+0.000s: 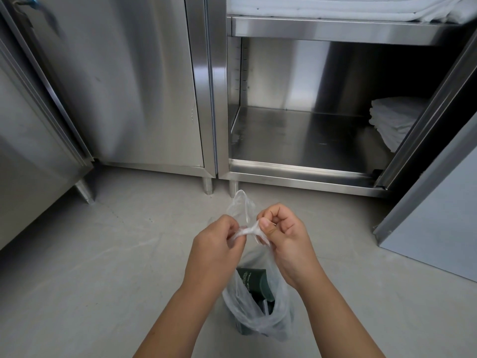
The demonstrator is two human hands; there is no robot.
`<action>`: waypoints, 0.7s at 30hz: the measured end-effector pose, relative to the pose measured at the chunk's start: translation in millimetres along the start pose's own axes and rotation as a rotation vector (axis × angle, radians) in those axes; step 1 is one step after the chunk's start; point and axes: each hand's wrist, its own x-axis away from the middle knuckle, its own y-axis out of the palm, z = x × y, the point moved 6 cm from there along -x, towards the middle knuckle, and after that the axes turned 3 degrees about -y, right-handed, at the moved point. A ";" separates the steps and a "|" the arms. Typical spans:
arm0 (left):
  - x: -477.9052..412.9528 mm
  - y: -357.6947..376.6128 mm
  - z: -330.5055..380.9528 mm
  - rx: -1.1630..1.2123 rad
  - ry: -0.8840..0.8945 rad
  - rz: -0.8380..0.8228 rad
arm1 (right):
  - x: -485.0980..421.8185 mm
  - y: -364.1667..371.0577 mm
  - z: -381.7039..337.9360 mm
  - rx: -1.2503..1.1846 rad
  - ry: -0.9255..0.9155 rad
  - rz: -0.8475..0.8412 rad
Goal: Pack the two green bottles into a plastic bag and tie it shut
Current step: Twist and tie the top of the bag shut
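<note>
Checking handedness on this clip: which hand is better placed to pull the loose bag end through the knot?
Probably the right hand: its fingertips pinch the twisted bag top right beside the loose end; the left hand anchors the twist.

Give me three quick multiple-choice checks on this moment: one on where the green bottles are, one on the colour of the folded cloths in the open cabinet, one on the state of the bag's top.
1. Where are the green bottles?
A. On the cabinet shelf
B. Inside the plastic bag
C. On the bare floor beside the bag

2. What colour are the folded cloths in the open cabinet?
A. White
B. Blue
C. Green

3. What is the state of the bag's top?
A. Hanging wide open, untouched
B. Gathered and twisted between both hands
C. Sealed with tape

Answers:
1 B: the green bottles show through the plastic bag.
2 A: the folded cloths are white.
3 B: the left hand and right hand pinch the twisted top.
</note>
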 end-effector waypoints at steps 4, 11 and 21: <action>0.9 4.2 3.5 -0.033 0.035 -0.030 | -0.8 1.0 2.4 0.031 -0.006 -0.021; 0.5 15.0 -12.2 0.444 -0.246 -0.180 | -0.1 -0.9 2.2 0.053 -0.021 -0.019; 4.6 12.7 -4.1 0.701 -0.227 -0.363 | 0.0 -8.9 2.1 0.047 -0.024 0.012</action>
